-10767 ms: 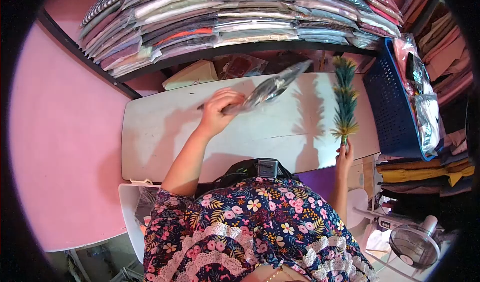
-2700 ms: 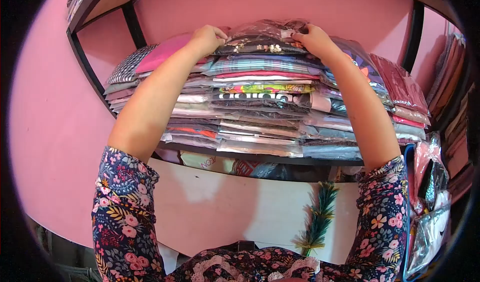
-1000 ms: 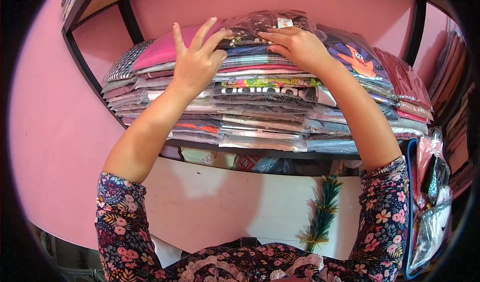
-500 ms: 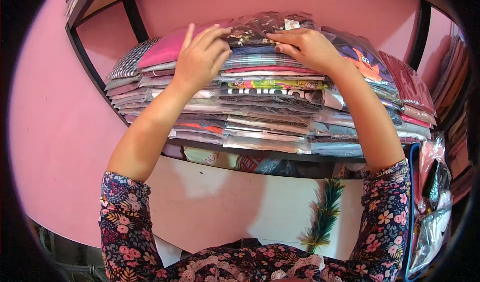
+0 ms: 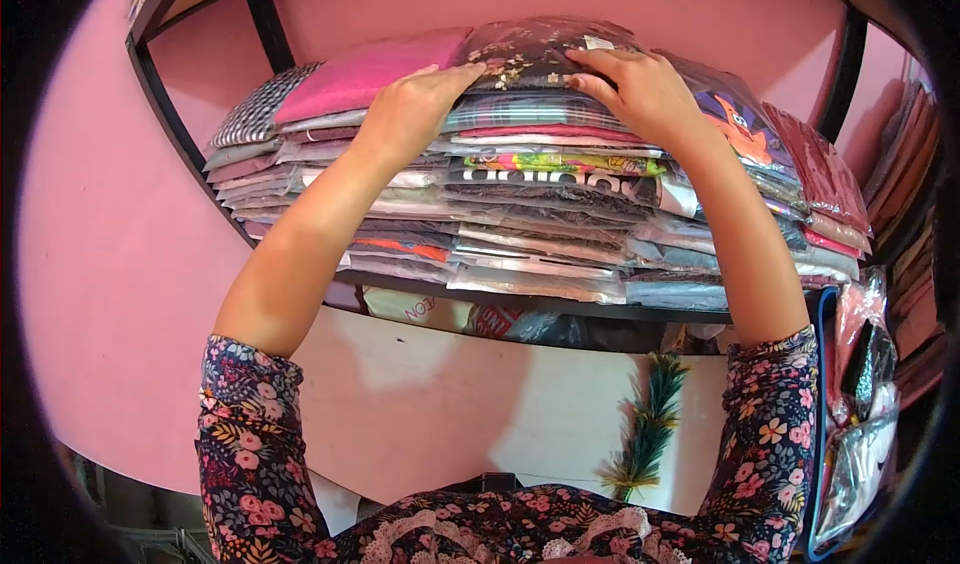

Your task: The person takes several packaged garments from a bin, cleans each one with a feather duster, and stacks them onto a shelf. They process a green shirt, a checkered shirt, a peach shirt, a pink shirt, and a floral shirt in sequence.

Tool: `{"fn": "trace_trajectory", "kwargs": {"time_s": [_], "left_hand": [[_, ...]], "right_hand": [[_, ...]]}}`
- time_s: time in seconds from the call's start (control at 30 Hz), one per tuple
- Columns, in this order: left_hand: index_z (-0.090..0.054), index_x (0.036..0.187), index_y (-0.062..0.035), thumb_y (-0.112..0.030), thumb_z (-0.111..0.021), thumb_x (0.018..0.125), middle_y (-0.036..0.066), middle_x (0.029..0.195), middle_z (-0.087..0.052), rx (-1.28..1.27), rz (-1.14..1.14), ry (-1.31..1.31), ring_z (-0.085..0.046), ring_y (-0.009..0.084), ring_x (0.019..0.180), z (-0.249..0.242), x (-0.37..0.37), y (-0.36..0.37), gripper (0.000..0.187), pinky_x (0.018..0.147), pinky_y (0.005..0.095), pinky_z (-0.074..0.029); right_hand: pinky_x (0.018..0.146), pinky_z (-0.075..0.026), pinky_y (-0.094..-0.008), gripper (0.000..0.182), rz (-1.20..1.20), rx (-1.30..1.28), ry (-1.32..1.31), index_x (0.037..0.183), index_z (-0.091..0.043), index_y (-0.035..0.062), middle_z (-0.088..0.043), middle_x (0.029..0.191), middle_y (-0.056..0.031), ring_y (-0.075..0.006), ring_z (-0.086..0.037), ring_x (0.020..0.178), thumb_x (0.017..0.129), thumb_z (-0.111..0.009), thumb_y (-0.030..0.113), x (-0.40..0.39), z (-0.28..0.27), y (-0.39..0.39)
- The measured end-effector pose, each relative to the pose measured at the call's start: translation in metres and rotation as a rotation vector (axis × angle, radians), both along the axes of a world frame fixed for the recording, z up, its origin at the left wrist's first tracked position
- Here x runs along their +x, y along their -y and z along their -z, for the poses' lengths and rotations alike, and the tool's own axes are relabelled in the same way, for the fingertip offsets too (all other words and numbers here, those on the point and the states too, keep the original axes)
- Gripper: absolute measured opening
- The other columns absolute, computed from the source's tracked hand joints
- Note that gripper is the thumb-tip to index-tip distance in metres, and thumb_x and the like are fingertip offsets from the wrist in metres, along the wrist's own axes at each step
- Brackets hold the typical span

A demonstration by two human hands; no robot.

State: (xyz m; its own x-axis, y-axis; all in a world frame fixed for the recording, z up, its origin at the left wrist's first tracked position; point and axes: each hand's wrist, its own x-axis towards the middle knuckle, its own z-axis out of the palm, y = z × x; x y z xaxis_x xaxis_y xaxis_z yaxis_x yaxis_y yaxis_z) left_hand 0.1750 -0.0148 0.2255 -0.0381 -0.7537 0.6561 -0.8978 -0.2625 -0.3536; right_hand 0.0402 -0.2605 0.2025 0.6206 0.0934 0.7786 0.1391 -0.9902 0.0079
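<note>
A dark floral garment in a clear plastic bag (image 5: 545,52) lies on top of the middle stack of bagged clothes (image 5: 540,204). My left hand (image 5: 412,112) rests its outstretched fingers on the left edge of this packet, beside a bright pink bagged garment (image 5: 375,76). On the packet's right side my right hand (image 5: 645,92) lies with fingers extended and thumb apart, near a white label (image 5: 598,43). Neither hand is closed around anything. Beneath the floral packet is a folded plaid garment (image 5: 530,114).
More bagged clothes, including a checkered one (image 5: 262,104) and a maroon one (image 5: 815,169), fill the dark-framed shelf. Bags (image 5: 500,324) show under it. A green tinsel decoration (image 5: 650,429) hangs on the white panel below. Plastic packets (image 5: 865,444) hang at right.
My left hand has lowered, its spread fingers coming together onto the packet's edge. My right hand has shifted slightly right. The floral packet now looks smoother.
</note>
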Motion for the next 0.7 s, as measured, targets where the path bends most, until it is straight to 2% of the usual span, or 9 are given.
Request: {"fn": "trace_trajectory", "kwargs": {"time_s": [0.07, 0.1, 0.13, 0.27, 0.4, 0.47, 0.57, 0.6, 0.7], "left_hand": [[-0.055, 0.119, -0.0090, -0.004, -0.056, 0.081, 0.014, 0.116, -0.058, -0.017, 0.016, -0.004, -0.055, 0.0317, 0.106, 0.004, -0.006, -0.007, 0.039, 0.095, 0.0404, -0.044], [-0.055, 0.120, -0.0081, -0.003, -0.056, 0.080, 0.014, 0.123, -0.055, -0.025, 0.033, 0.000, -0.053, 0.0308, 0.113, 0.007, -0.014, -0.013, 0.040, 0.100, 0.0412, -0.040], [-0.055, 0.120, -0.0081, -0.003, -0.056, 0.080, 0.014, 0.123, -0.055, -0.021, 0.040, -0.008, -0.053, 0.0308, 0.113, 0.013, -0.023, -0.021, 0.040, 0.100, 0.0412, -0.040], [-0.056, 0.117, -0.0069, -0.003, -0.060, 0.078, 0.011, 0.129, -0.051, 0.170, -0.041, -0.049, -0.047, 0.0288, 0.120, 0.057, -0.062, -0.081, 0.040, 0.103, 0.0432, -0.035], [-0.061, 0.111, -0.0086, -0.005, -0.062, 0.077, 0.011, 0.118, -0.059, 0.308, -0.042, -0.499, -0.056, 0.0283, 0.108, 0.133, -0.075, -0.172, 0.034, 0.096, 0.0424, -0.041], [-0.062, 0.109, -0.0088, -0.007, -0.062, 0.078, 0.011, 0.113, -0.062, 0.241, -0.146, -0.796, -0.058, 0.0285, 0.104, 0.183, -0.092, -0.224, 0.031, 0.092, 0.0402, -0.044], [-0.062, 0.108, -0.0066, -0.014, -0.062, 0.081, 0.014, 0.110, -0.062, 0.139, -0.251, -1.010, -0.060, 0.0295, 0.097, 0.254, -0.137, -0.304, 0.028, 0.086, 0.0383, -0.047], [-0.062, 0.108, -0.0066, -0.014, -0.062, 0.081, 0.014, 0.110, -0.062, 0.101, -0.319, -1.036, -0.060, 0.0295, 0.097, 0.271, -0.155, -0.328, 0.028, 0.086, 0.0383, -0.047], [-0.062, 0.110, -0.0082, -0.013, -0.059, 0.085, 0.014, 0.115, -0.060, 0.171, -0.503, -1.341, -0.059, 0.0275, 0.102, 0.304, -0.217, -0.397, 0.026, 0.089, 0.0384, -0.046]], "right_hand": [[0.094, -0.036, -0.0547, 0.041, 0.258, -0.198, 0.141, 0.117, -0.059, 0.0193, -0.061, 0.114, -0.0090, -0.0282, -0.056, 0.106, 0.088, -0.048, 0.047, -0.001, 0.011, -0.002], [0.099, -0.029, -0.0585, 0.037, 0.324, -0.235, 0.262, 0.119, -0.057, 0.0226, -0.057, 0.120, -0.0059, -0.0277, -0.048, 0.116, 0.084, -0.056, 0.038, -0.003, 0.016, -0.011], [0.099, -0.029, -0.0585, 0.037, 0.329, -0.233, 0.254, 0.119, -0.057, 0.0226, -0.057, 0.120, -0.0059, -0.0277, -0.048, 0.116, 0.084, -0.056, 0.038, -0.009, 0.022, -0.021], [0.101, -0.029, -0.0552, 0.044, -0.065, -0.078, 0.326, 0.115, -0.058, 0.0234, -0.054, 0.118, -0.0031, -0.0283, -0.046, 0.117, 0.073, -0.068, 0.019, -0.055, 0.058, -0.077], [0.097, -0.035, -0.0499, 0.032, -0.220, 0.146, 0.097, 0.105, -0.063, 0.0144, -0.058, 0.110, -0.0070, -0.0297, -0.052, 0.107, 0.073, -0.067, 0.012, -0.090, 0.112, -0.112], [0.093, -0.038, -0.0473, 0.024, -0.222, 0.284, -0.023, 0.100, -0.064, 0.0096, -0.062, 0.099, -0.0091, -0.0288, -0.058, 0.095, 0.076, -0.065, 0.009, -0.098, 0.155, -0.119], [0.087, -0.044, -0.0438, 0.014, -0.208, 0.421, -0.130, 0.092, -0.065, 0.0059, -0.065, 0.082, -0.0116, -0.0291, -0.061, 0.078, 0.079, -0.061, 0.004, -0.110, 0.212, -0.145], [0.086, -0.045, -0.0432, 0.011, -0.216, 0.488, -0.199, 0.090, -0.066, 0.0058, -0.066, 0.081, -0.0117, -0.0295, -0.062, 0.077, 0.080, -0.061, 0.004, -0.112, 0.235, -0.156], [0.091, -0.044, -0.0368, 0.013, -0.269, 0.636, -0.472, 0.091, -0.068, 0.0049, -0.068, 0.089, -0.0152, -0.0250, -0.064, 0.094, 0.079, -0.064, 0.005, -0.105, 0.289, -0.202]]}}
